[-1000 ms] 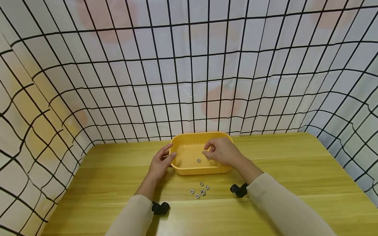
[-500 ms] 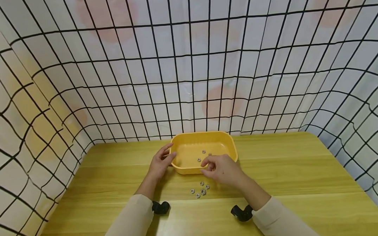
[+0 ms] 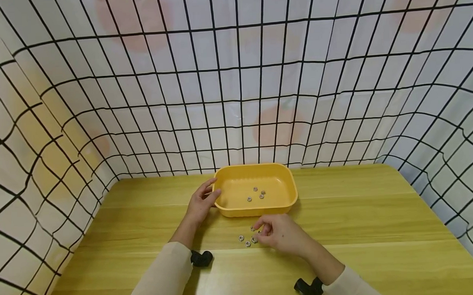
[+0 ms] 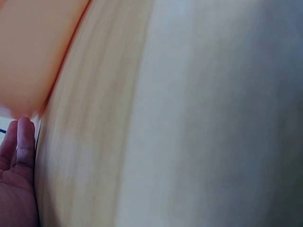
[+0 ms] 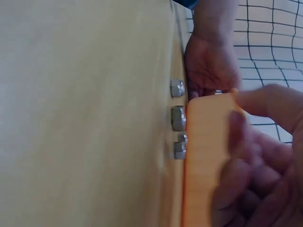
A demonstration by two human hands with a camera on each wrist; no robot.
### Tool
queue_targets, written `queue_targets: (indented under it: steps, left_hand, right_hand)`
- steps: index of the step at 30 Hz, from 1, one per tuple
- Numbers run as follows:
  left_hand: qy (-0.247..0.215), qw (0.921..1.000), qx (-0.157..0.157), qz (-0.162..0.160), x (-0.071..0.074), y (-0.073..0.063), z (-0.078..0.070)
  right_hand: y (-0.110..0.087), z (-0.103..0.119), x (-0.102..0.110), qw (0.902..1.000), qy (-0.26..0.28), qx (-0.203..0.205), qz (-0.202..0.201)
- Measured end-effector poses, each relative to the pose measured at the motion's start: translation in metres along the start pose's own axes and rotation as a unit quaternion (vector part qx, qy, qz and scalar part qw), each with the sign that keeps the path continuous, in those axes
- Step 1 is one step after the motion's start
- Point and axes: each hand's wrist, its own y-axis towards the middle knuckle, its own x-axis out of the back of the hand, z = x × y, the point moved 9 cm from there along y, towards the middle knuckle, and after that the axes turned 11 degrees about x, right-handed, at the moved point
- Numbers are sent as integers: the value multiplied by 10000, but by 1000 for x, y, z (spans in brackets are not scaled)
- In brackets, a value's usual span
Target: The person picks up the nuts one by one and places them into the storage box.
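Observation:
A yellow plastic tray (image 3: 257,211) stands at the back of the table with several small metal nuts (image 3: 249,199) inside. My left hand (image 3: 200,205) is at the tray's left end, its thumb on the rim and straight fingers along the outer wall; in the left wrist view two fingertips (image 4: 25,124) meet that wall. In front of the tray several hex nuts (image 3: 241,238) lie on the table, one larger (image 3: 254,239) than the others. My right hand (image 3: 285,236) hovers at these nuts, thumb and forefinger apart, nothing seen between them; in the right wrist view its fingers are blurred.
The wooden table (image 3: 145,239) runs up to a white cloth backdrop with a black grid (image 3: 240,99) behind and on both sides. A black wrist device (image 3: 201,258) sits at the left cuff and another black device (image 3: 308,288) at the right cuff.
My right hand let go of a nut inside the tray, then came back toward me to the nuts on the table. The left hand has stayed at the tray's end.

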Motion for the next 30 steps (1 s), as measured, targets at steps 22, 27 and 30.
queue_targets:
  steps: [22, 27, 30]
  left_hand:
    - [-42, 10000, 81, 20, 0, 1, 2]
    - [-66, 9998, 182, 105, -1, -1, -1]
    - [-40, 9996, 206, 182, -2, -8, -11]
  right_hand:
    - [-2, -21, -20, 9973, -639, -183, 317]
    - [0, -18, -21, 9959, -849, -143, 291]
    - [1, -18, -22, 9954, -910, -147, 275]
